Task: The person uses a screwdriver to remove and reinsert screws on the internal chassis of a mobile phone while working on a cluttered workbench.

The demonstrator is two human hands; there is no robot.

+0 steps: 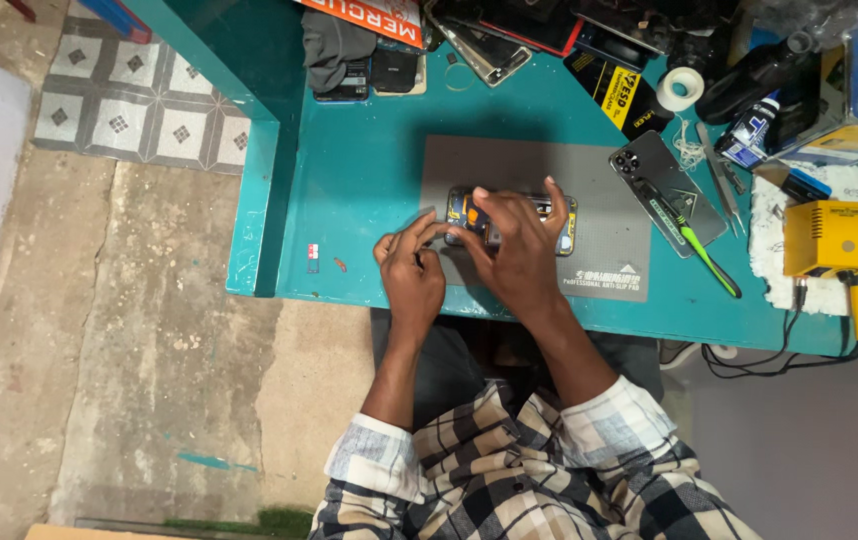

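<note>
Step in hand, as judged: work inside an opened phone (512, 222) lying flat and lengthwise on the grey mat (599, 180), on the teal bench (359, 180). Its inner parts face up.

Right hand (519, 250) spread over the middle of the phone, fingertips touching its top face; it presses down, nothing pinched in its grip. Left hand (411, 268) just beside the phone's left end, thumb and forefinger closed together as if on a very small part; too small to tell what.

Phone lies under the right hand and just right of the left grip. Next move likely calls for fine, steady fingertip work at the left end, with the phone held still.

A green-handled tool (694, 240) rests on a second phone (664, 190) to the right, untouched.
</note>
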